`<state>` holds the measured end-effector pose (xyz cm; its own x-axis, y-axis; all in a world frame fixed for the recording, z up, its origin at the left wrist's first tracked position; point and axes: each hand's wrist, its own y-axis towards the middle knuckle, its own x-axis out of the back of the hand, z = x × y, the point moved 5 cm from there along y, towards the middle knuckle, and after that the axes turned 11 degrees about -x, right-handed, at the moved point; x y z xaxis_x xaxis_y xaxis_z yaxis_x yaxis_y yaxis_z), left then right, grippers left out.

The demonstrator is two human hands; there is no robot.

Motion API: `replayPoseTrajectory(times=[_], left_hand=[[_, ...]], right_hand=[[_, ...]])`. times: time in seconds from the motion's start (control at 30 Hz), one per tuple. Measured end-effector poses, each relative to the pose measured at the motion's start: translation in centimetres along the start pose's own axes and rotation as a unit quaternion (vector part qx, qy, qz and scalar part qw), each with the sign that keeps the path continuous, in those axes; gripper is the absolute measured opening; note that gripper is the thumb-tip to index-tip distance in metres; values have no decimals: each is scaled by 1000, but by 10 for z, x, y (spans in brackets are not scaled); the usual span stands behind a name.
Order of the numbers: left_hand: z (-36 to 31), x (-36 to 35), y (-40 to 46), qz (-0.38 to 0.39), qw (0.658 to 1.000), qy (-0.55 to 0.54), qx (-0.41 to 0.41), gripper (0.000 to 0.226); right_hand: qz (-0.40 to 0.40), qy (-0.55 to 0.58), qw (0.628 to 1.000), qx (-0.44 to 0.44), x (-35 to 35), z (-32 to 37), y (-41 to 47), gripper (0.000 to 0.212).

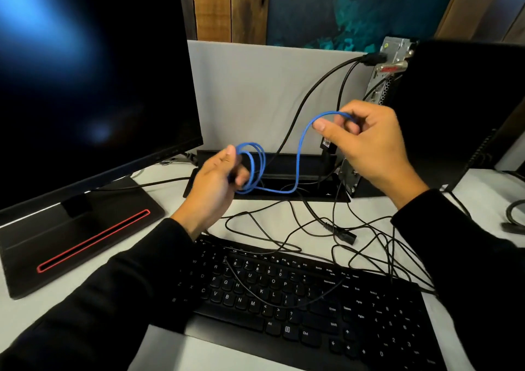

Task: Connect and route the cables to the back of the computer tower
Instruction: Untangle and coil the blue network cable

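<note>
While the left hand [224,171] grips the coiled part of the blue cable [298,157], the right hand [366,140] pinches its free end just beside the computer tower [392,66] rear panel, making it the nearer hand for plugging in.

Dim room; blue glare smears the monitor screen [85,72], left hand [216,183] motion-blurred, wide-angle bending at the edges

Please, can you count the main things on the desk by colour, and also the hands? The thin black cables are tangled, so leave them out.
Black: 3, monitor, keyboard, computer tower
Blue: 1, blue cable, held by left hand and right hand
Hands: 2
Total: 6
</note>
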<state>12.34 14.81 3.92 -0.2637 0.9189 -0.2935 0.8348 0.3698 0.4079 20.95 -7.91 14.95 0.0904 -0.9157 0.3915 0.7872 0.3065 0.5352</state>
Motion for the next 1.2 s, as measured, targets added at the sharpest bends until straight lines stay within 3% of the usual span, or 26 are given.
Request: replayPoseTrajectory(times=[0.1, 0.17, 0.23, 0.3, 0.43, 0.47, 0.53, 0.6, 0.67, 0.9, 1.1, 1.2], left_hand=[[-7, 22, 7, -76, 996, -46, 0, 39], [-9, 37, 7, -103, 993, -53, 0, 43], [-8, 46, 7, -102, 994, -42, -13, 43], [-6, 46, 7, -94, 995, -12, -27, 42], [-3, 40, 2, -126, 991, 38, -20, 52], [-3, 41, 2, -142, 989, 46, -20, 56], [-2, 46, 1, -175, 984, 35, -9, 58], [1, 54, 1, -184, 983, 3, 16, 58], [4, 61, 3, -163, 985, -35, 39, 59], [-1, 53, 12, -83, 984, -125, 93, 58], [-16, 59, 24, -114, 971, -175, 116, 42], [-16, 69, 35, -135, 975, -133, 118, 39]], right_hand=[[39, -53, 998, 23, 18, -11, 0, 40], [18, -133, 991, 22, 34, -25, -2, 41], [-22, -228, 973, -7, 47, -39, -4, 43], [-2, -314, 948, -44, 44, -55, -8, 50], [51, -348, 923, -157, 18, -71, -26, 53], [42, -312, 931, -186, 14, -74, -28, 49], [-18, -119, 955, -270, 17, -84, -25, 40], [-94, 144, 925, -339, 31, -91, -19, 37], [-158, 288, 884, -332, 52, -93, -12, 34], [-268, 353, 834, -329, 88, -107, 3, 33], [-294, 478, 739, -373, 88, -128, -10, 34], [-295, 512, 711, -382, 98, -141, -17, 36]])
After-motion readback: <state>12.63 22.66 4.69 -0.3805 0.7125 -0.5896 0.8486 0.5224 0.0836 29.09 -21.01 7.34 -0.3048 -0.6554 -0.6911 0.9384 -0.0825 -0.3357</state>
